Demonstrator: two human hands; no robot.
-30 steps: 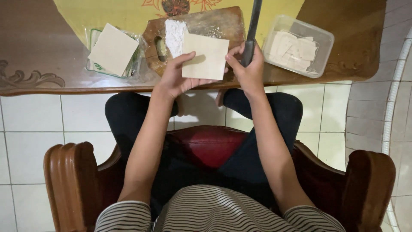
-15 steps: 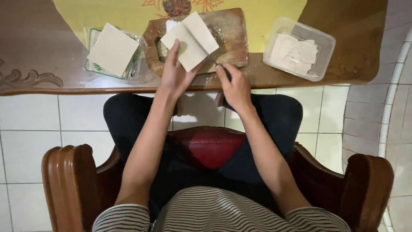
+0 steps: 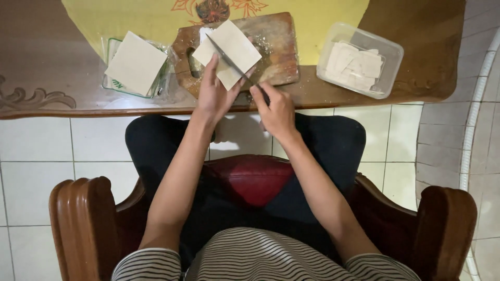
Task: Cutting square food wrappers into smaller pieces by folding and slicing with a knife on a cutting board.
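Cutting step, seated at wooden table (image 3: 62, 99). The left hand (image 3: 216, 93) lies flat on the near corner of a pale square wrapper sheet (image 3: 229, 49), fingers pressed together and laid along the sheet's left edge, pinning it to the wooden cutting board (image 3: 276, 47). The right hand (image 3: 276, 106) is closed in a fist around the handle of a knife (image 3: 232, 62); the blade runs diagonally up and left across the sheet, from its near right edge toward its far left corner.

Judgement: a clean cut calls for the left fingertips to stay clear of the blade line, the sheet held taut, and one steady draw rather than sawing.

The sheet sits between the two hands, under the left palm, just beyond the right knuckles. A stack of uncut sheets (image 3: 135, 63) lies left of the board; a clear plastic container (image 3: 359, 60) with cut pieces stands right, well apart.
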